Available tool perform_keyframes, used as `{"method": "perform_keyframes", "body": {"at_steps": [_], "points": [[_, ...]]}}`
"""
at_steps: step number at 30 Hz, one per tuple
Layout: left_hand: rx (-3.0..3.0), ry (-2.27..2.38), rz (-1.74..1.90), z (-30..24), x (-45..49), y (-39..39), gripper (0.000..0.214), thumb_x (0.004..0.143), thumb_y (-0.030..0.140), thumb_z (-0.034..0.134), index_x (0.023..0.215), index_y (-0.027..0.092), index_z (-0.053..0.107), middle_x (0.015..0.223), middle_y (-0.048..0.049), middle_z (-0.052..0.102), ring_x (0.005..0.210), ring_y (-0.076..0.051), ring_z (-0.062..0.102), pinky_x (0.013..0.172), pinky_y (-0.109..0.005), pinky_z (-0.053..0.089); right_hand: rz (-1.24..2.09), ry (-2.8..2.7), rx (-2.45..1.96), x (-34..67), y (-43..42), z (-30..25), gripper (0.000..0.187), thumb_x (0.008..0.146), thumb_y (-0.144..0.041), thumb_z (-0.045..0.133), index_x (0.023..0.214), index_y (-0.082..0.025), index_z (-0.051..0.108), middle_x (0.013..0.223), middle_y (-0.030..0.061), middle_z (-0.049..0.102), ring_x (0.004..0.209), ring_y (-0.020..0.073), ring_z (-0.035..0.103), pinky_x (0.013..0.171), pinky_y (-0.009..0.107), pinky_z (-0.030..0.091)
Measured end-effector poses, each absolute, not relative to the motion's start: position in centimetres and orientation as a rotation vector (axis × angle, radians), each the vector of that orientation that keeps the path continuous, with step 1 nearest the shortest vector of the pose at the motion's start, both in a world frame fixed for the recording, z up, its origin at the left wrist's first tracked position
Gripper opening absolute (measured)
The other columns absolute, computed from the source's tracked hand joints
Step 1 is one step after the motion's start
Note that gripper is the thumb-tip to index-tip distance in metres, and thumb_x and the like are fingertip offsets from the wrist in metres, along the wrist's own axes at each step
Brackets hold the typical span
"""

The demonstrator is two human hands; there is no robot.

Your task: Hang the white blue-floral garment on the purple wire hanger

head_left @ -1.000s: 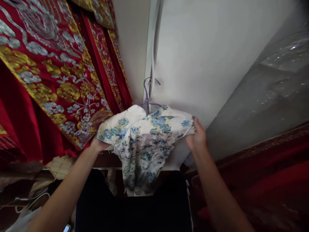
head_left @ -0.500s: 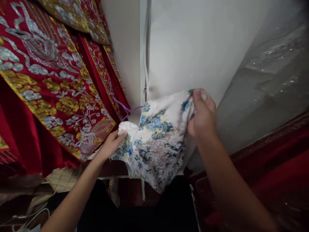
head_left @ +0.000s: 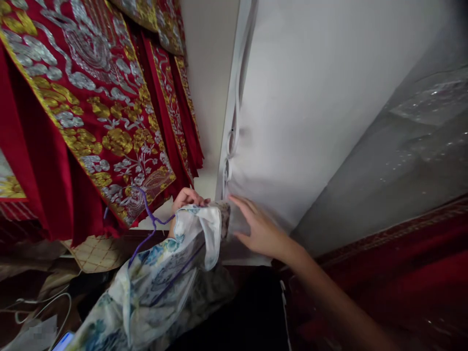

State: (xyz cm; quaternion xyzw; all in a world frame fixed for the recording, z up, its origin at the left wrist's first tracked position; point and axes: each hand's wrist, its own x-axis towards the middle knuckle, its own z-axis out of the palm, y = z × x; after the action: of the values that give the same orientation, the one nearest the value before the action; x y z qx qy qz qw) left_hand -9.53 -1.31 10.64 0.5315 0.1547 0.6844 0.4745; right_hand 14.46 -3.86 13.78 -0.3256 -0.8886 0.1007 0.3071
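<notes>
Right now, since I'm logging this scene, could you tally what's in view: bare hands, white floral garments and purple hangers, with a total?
Left hand and right hand: 2
White floral garment: 1
Purple hanger: 1
Total: 4

Blk clothing [head_left: 248,309] w/ wht edging [head_left: 285,304]

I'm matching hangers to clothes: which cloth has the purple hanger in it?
The white garment with blue flowers, at the left hand: the purple hanger runs into it. The embroidered cloth behind is red.
</notes>
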Motion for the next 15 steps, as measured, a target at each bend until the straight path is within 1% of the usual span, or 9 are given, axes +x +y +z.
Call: {"method": "perform_keyframes", "body": {"at_steps": [2, 3, 5, 7, 8, 9, 11, 13, 15], "points": [[1.32, 0.292, 1.592, 11.3, -8.4, -1.7, 0.051, 0.067, 0.063, 0.079, 0.068, 0.022, 0.05, 0.051, 0.0046, 0.043, 0.055, -0.013, 0.047, 0.083, -0.04, 0.048, 0.054, -2.373, -0.832, 13.6, -3.0, 11.3, 0.097, 0.077, -0.02, 0.068, 0.159, -0.024, 0.016, 0.163, 0.0132, 0.022, 0.15, 0.0349, 0.022, 0.118, 0.061, 0.027], [1.331, 0.264, 1.567, 11.5, -7.7, -2.2, 0.054, 0.066, 0.065, 0.078, 0.064, 0.022, 0.047, 0.046, 0.0047, 0.04, 0.054, -0.013, 0.045, 0.079, -0.038, 0.047, -0.019, -2.389, -0.788, 13.1, -3.1, 10.3, 0.102, 0.076, -0.021, 0.068, 0.16, -0.021, 0.009, 0.164, 0.0148, 0.017, 0.152, 0.0362, 0.015, 0.119, 0.064, 0.021], [1.339, 0.233, 1.553, 11.9, -6.7, -3.3, 0.057, 0.066, 0.069, 0.076, 0.062, 0.022, 0.044, 0.039, 0.0035, 0.036, 0.057, -0.016, 0.045, 0.075, -0.035, 0.045, -0.108, -2.37, -0.697, 11.9, -3.6, 8.8, 0.107, 0.077, -0.025, 0.067, 0.16, -0.016, -0.001, 0.162, 0.0184, 0.019, 0.152, 0.0372, 0.012, 0.12, 0.067, 0.013], [1.341, 0.235, 1.553, 12.2, -5.9, -4.5, 0.055, 0.067, 0.07, 0.073, 0.062, 0.023, 0.045, 0.038, 0.0019, 0.038, 0.064, -0.019, 0.047, 0.078, -0.035, 0.044, -0.152, -2.286, -0.639, 11.1, -4.0, 7.9, 0.111, 0.077, -0.031, 0.068, 0.159, -0.013, -0.005, 0.156, 0.022, 0.03, 0.149, 0.0382, 0.021, 0.12, 0.067, 0.01], [1.349, 0.243, 1.541, 12.4, -5.7, -4.9, 0.054, 0.067, 0.069, 0.075, 0.062, 0.023, 0.048, 0.042, 0.0007, 0.043, 0.067, -0.02, 0.049, 0.08, -0.036, 0.045, -0.165, -2.245, -0.612, 11.0, -4.0, 7.7, 0.112, 0.076, -0.035, 0.069, 0.158, -0.013, -0.003, 0.151, 0.0226, 0.036, 0.145, 0.0389, 0.029, 0.12, 0.067, 0.013], [1.363, 0.256, 1.522, 12.6, -5.5, -5.2, 0.05, 0.068, 0.065, 0.077, 0.064, 0.022, 0.052, 0.049, -0.0013, 0.051, 0.071, -0.021, 0.052, 0.081, -0.037, 0.045, -0.175, -2.215, -0.591, 11.1, -3.8, 7.6, 0.111, 0.074, -0.039, 0.07, 0.158, -0.014, 0.002, 0.145, 0.0219, 0.042, 0.139, 0.0389, 0.037, 0.118, 0.066, 0.018], [1.399, 0.336, 1.461, 12.9, -5.6, -5.5, 0.037, 0.069, 0.05, 0.083, 0.075, 0.02, 0.063, 0.08, -0.0071, 0.066, 0.085, -0.022, 0.059, 0.084, -0.036, 0.047, -0.185, -2.147, -0.607, 11.8, -3.3, 7.4, 0.102, 0.07, -0.043, 0.073, 0.154, -0.018, 0.02, 0.131, 0.0182, 0.052, 0.122, 0.0369, 0.051, 0.11, 0.061, 0.036], [1.313, 0.511, 1.365, 12.9, -6.0, -5.3, 0.034, 0.067, 0.032, 0.087, 0.092, 0.017, 0.069, 0.109, -0.0101, 0.067, 0.098, -0.023, 0.062, 0.088, -0.034, 0.048, -0.176, -2.032, -0.739, 13.4, -2.6, 7.5, 0.086, 0.067, -0.041, 0.075, 0.141, -0.022, 0.038, 0.118, 0.0146, 0.056, 0.108, 0.034, 0.056, 0.095, 0.054, 0.048], [1.107, 0.711, 1.307, 12.2, -7.1, -5.0, 0.035, 0.077, 0.032, 0.079, 0.105, 0.016, 0.067, 0.118, -0.0103, 0.065, 0.103, -0.022, 0.063, 0.093, -0.038, 0.05, -0.137, -1.879, -0.938, 15.6, -1.8, 7.9, 0.072, 0.067, -0.039, 0.075, 0.131, -0.023, 0.047, 0.114, 0.0139, 0.056, 0.105, 0.0341, 0.054, 0.089, 0.052, 0.049]]}}
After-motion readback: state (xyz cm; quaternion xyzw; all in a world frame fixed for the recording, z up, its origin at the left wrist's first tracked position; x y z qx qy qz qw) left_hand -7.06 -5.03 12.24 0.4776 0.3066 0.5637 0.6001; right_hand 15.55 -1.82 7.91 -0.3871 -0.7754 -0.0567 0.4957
